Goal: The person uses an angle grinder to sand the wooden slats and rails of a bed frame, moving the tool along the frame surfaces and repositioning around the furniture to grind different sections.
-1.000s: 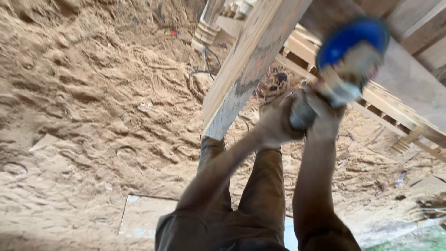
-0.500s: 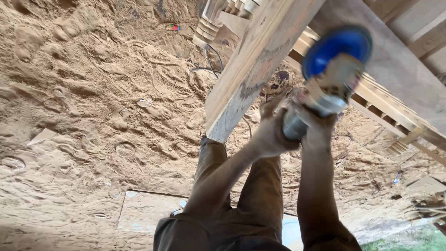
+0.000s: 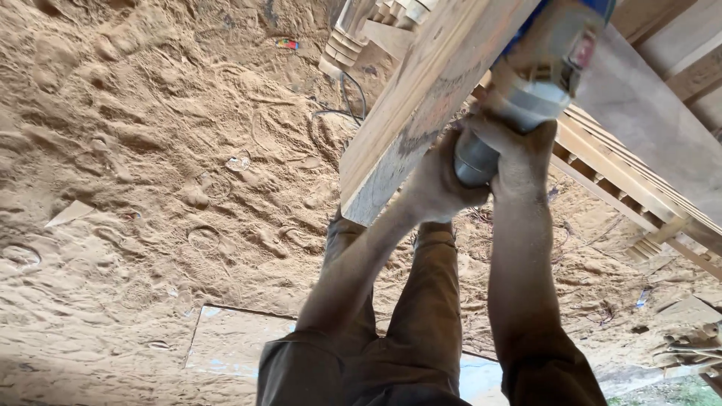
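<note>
Where the fingers wrap the grey barrel, both hands are clenched on one power tool point(image 3: 526, 90): the right hand point(image 3: 519, 146) grips the barrel from the outer side, and the left hand point(image 3: 440, 184) closes on its rear end just beside the right, the two hands touching. One tool is in view, grey-bodied with a blue cap at the upper edge of the frame; its working end is cut off by the frame, so its kind cannot be told for certain. It is pressed against the side of one long wooden plank point(image 3: 421, 98), which runs tilted from the top of the view down to a sawn end above the knees. Two bare forearms, dusted pale, lead back from the hands to two trouser legs point(image 3: 421, 301). To the right lies one slatted wooden frame point(image 3: 624, 188) under broader boards. At top centre stands a small stack of turned wooden posts point(image 3: 353, 30), their count unclear, with one dark cable point(image 3: 342, 98) looping on the sandy ground point(image 3: 150, 150) beside them. One flat pale sheet point(image 3: 233, 342) lies near the feet.

Compared with half a second earlier, the tool and both hands sit higher and nearer in the frame, and less of the blue cap shows; the grasp is unchanged.
</note>
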A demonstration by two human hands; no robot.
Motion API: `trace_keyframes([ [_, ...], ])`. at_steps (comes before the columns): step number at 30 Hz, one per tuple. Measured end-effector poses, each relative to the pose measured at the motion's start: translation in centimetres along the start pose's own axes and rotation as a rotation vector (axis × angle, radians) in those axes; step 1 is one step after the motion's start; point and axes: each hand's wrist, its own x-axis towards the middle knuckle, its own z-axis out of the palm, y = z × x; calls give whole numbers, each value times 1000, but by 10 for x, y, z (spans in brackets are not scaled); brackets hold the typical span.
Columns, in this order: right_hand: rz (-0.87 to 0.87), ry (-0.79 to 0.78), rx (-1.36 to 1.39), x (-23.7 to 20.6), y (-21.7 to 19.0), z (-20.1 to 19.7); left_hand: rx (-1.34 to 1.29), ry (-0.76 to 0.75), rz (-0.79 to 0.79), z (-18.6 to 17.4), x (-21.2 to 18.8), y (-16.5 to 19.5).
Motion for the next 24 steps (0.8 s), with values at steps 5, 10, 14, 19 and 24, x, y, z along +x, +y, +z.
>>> trace_keyframes([
  [5, -50, 120, 228, -30, -3, -22, 217, -252, -210, 27, -8, 6],
  [10, -64, 235, 303, -31, 4, -21, 307, -278, -91, 15, 0, 9],
  [14, -30, 94, 166, -2, 7, 5, 161, -128, -116, -12, 6, 9],
  [19, 64, 40, -15, 0, 2, 20, 112, -55, -145, -13, -2, 7],
  [24, -46, -35, 131, -18, 6, -13, 127, -135, -130, 24, -17, -1],
])
